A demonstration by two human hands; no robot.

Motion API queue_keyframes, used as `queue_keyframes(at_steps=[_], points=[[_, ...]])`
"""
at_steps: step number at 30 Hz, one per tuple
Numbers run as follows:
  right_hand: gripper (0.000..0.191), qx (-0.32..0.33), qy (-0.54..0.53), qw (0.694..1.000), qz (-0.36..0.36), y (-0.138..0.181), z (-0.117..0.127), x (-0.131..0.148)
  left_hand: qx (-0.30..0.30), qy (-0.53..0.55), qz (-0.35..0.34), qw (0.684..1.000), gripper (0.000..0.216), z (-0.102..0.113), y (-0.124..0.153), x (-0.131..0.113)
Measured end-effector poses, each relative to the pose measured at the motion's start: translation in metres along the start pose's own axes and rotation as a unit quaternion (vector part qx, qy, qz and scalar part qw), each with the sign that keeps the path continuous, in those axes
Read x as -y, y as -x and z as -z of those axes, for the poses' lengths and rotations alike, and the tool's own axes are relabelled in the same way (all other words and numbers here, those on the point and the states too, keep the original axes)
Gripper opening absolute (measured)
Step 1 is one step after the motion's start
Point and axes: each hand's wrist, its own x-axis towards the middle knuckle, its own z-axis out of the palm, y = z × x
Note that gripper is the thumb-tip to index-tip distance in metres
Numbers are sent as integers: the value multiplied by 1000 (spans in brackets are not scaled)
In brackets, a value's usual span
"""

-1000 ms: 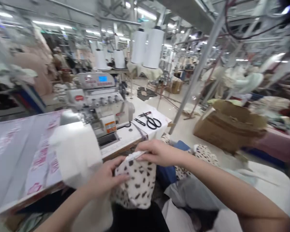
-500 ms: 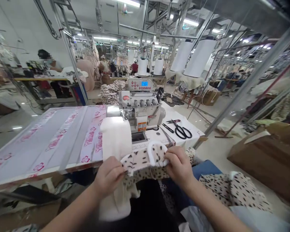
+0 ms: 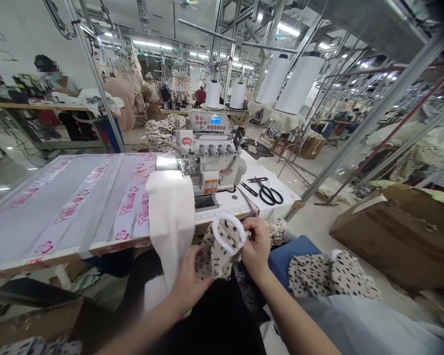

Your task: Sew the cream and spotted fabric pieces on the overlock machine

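A cream, black-spotted fabric piece (image 3: 210,251) with a loop of white trim (image 3: 229,234) hangs between my hands above my lap. My right hand (image 3: 257,246) pinches its right edge close to the trim. On the left side, my left hand (image 3: 190,276) has thumb and fingers around the lower part of the cloth, which lies bunched there. Just beyond is an overlock sewing machine (image 3: 210,160) on the table. A long white cloth strip (image 3: 170,207) drapes over the table's front edge, left of the fabric piece.
Black-handled scissors (image 3: 268,192) and thread snips (image 3: 249,189) lie right of the machine. White thread cones (image 3: 299,84) stand behind. More spotted fabric (image 3: 329,273) and a cardboard box (image 3: 392,236) are at the right. A co-worker (image 3: 52,74) sits far left.
The fabric piece, stretched flat between both hands before, is now folded and bunched. My left hand has moved right and lower, towards the right hand. The view has shifted slightly.
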Motion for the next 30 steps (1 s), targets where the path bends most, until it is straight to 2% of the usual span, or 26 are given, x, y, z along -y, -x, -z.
queue_keyframes(at_steps=[2, 4, 6, 9, 11, 13, 16, 19, 22, 25, 28, 30], points=[[13, -20, -97, 988, -117, 4, -3, 1, 15, 38, 18, 999, 68, -22, 4, 3], [16, -42, -185, 957, -221, 7, -6, 2, 7, 61, 18, 998, 76, -39, 5, 3], [20, -54, -221, 936, -267, 10, -9, 1, -9, 83, 21, 996, 74, -50, 3, 0], [22, -73, -245, 920, -297, 9, -7, -5, -15, 124, 35, 992, 43, -50, -5, -5], [23, -99, -255, 913, -304, 6, 2, -13, -39, 126, 35, 991, 25, -38, -12, -5], [25, -131, -254, 910, -300, 6, 13, -21, -98, 90, 6, 991, 22, -18, -18, -4], [26, -158, -243, 911, -294, 13, 28, -34, -196, 8, -78, 977, 22, 16, -24, -5], [27, -148, -232, 913, -301, 28, 32, -45, -245, -40, -166, 954, 24, 40, -25, -12], [26, -134, -211, 918, -307, 41, 31, -59, -235, -53, -216, 946, 26, 49, -25, -18], [22, -110, -174, 928, -309, 47, 34, -69, -218, -56, -226, 948, 27, 50, -23, -19], [27, -65, -104, 949, -290, 56, 32, -61, -178, -63, -186, 964, 30, 46, -22, -20], [48, 14, -24, 975, -222, 71, 22, -41, -119, -62, -128, 983, 36, 40, -21, -24]])
